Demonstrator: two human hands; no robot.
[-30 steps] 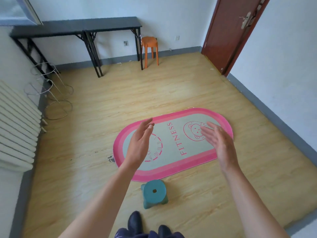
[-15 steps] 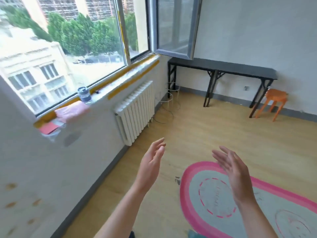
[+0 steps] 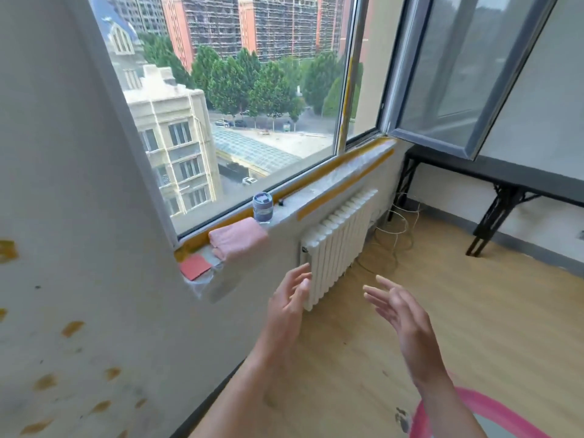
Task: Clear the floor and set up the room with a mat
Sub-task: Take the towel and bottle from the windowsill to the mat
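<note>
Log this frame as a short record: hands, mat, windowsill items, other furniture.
left hand: open, empty, raised, radiator behind it
right hand: open, empty, raised over the floor
mat: only a pink edge visible, bottom right
windowsill: bottle, folded pink towel, red card
other: black table along far wall; window sash open

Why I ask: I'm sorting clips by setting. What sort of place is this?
Probably an upper-floor room, home or office unclear: a large window looks down on rooftops, a white radiator sits under its sill, and a pink mat edge lies on wood-look flooring.
</note>
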